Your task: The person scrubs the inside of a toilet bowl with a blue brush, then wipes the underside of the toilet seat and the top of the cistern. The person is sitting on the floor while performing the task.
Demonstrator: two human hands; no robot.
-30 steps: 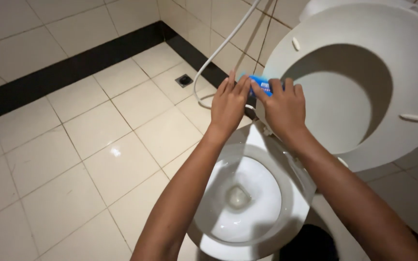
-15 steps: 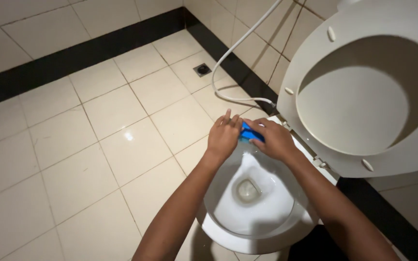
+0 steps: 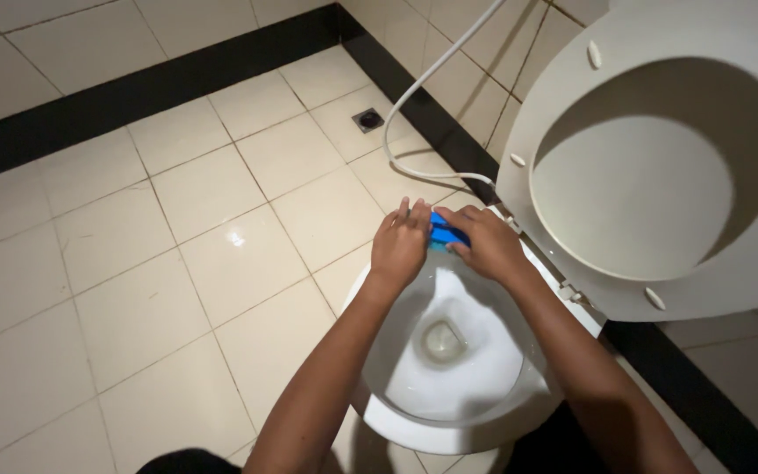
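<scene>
Cream floor tiles [image 3: 177, 263] with a black border strip [image 3: 133, 96] fill the left side, and a small square floor drain [image 3: 368, 119] sits near the wall. The left hand [image 3: 399, 248] and the right hand [image 3: 482, 246] meet at the far rim of the white toilet bowl [image 3: 449, 421], fingers curled onto a small blue object [image 3: 446, 235] held between them, just above the rim. The bowl holds water [image 3: 443, 341] at its bottom. A white hose [image 3: 414, 96] loops along the wall. The toilet seat [image 3: 660, 158] stands raised on the right.
</scene>
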